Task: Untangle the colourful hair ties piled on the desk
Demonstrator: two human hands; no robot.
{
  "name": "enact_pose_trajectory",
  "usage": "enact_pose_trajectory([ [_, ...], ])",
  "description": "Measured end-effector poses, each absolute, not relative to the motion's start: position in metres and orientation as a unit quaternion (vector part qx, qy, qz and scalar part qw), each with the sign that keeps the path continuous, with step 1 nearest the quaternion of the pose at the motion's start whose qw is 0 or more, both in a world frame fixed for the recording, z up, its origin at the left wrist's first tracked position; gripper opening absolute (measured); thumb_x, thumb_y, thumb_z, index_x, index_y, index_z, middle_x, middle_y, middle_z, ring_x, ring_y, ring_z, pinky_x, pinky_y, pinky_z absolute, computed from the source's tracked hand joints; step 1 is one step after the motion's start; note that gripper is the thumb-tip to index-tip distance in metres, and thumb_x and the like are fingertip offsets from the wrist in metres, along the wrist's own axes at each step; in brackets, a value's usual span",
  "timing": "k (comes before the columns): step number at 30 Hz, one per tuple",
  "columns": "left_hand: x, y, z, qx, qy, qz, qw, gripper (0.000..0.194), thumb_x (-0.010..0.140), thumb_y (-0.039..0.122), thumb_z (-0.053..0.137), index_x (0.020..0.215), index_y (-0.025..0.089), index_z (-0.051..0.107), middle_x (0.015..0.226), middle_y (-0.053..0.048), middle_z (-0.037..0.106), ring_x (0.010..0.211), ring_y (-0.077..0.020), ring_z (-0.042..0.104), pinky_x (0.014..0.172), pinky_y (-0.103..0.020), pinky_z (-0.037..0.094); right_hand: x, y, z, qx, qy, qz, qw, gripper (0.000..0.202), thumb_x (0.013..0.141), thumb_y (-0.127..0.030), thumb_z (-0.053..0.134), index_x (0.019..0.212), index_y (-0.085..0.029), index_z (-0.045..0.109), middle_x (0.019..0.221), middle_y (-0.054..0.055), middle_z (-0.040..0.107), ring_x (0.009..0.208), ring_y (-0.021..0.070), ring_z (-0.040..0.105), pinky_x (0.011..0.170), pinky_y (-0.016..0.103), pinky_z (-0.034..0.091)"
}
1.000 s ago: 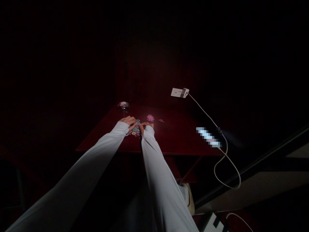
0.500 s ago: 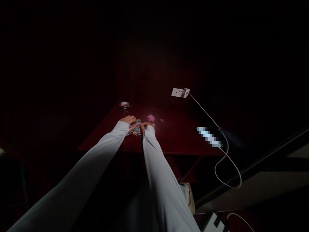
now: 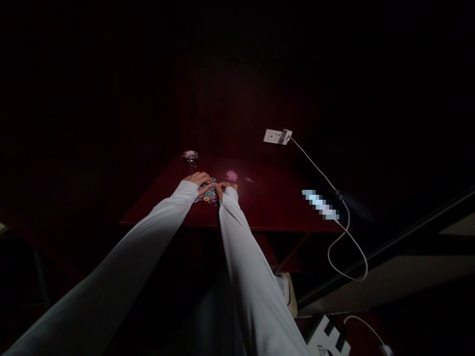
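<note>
A small pile of multicoloured rings, which look like little hair ties, lies near the front of the dark red table. My left hand curves over the pile's left side, its thumb and forefinger drawn toward each other at the top of the heap. Close against it on the right, my right hand has its fingers pinched together, the tips almost meeting the left fingertips. What sits between the fingertips is too small and dark to make out. Just beyond my right hand is a heap of pink rings, with a few loose pinkish pieces beside it.
A clear jar stands at the table's back left. On the wall, an outlet holds a charger; its white cable runs down to a blurred-out device on the right. A white box sits low at the right.
The whole view has shifted slightly, so the table and wall appear a little higher. My hands stay together over the pile, with only small finger movements.
</note>
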State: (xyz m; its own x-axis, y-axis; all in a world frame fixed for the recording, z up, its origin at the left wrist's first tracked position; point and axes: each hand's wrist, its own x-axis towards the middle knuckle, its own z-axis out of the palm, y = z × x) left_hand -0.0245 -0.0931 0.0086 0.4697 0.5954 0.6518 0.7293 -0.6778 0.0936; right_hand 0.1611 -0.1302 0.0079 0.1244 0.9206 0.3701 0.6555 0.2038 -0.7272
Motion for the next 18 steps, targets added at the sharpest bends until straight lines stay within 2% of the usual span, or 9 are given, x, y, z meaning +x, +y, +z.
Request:
enact_pose_trajectory([
  [8, -0.024, -0.076, -0.005, -0.853, -0.381, -0.339, 0.11, 0.029, 0.108, 0.038, 0.052, 0.099, 0.023, 0.075, 0.11, -0.007, 0.078, 0.098, -0.0222, 0.066, 0.081, -0.032, 0.052, 0.164, -0.125, -0.002, -0.604, -0.651, 0.146, 0.437, 0.021, 0.099, -0.037, 0.069, 0.083, -0.025, 0.078, 0.092, 0.002, 0.072, 0.104, 0.0216, 0.056, 0.094, 0.029, 0.047],
  [14, -0.027, -0.073, -0.007, -0.868, -0.345, -0.342, 0.104, 0.033, 0.111, 0.037, 0.046, 0.104, 0.022, 0.074, 0.113, -0.008, 0.077, 0.1, -0.0227, 0.066, 0.086, -0.033, 0.053, 0.166, -0.122, -0.003, -0.604, -0.658, 0.157, 0.421, 0.022, 0.1, -0.041, 0.069, 0.089, -0.027, 0.081, 0.094, 0.003, 0.073, 0.107, 0.0222, 0.057, 0.096, 0.03, 0.048],
  [18, -0.026, -0.07, -0.009, -0.863, -0.354, -0.345, 0.103, 0.033, 0.11, 0.039, 0.047, 0.102, 0.023, 0.075, 0.109, -0.008, 0.077, 0.098, -0.023, 0.066, 0.083, -0.033, 0.053, 0.166, -0.123, -0.003, -0.609, -0.653, 0.158, 0.422, 0.018, 0.099, -0.038, 0.07, 0.089, -0.028, 0.081, 0.094, 0.002, 0.073, 0.107, 0.0224, 0.057, 0.096, 0.029, 0.048],
])
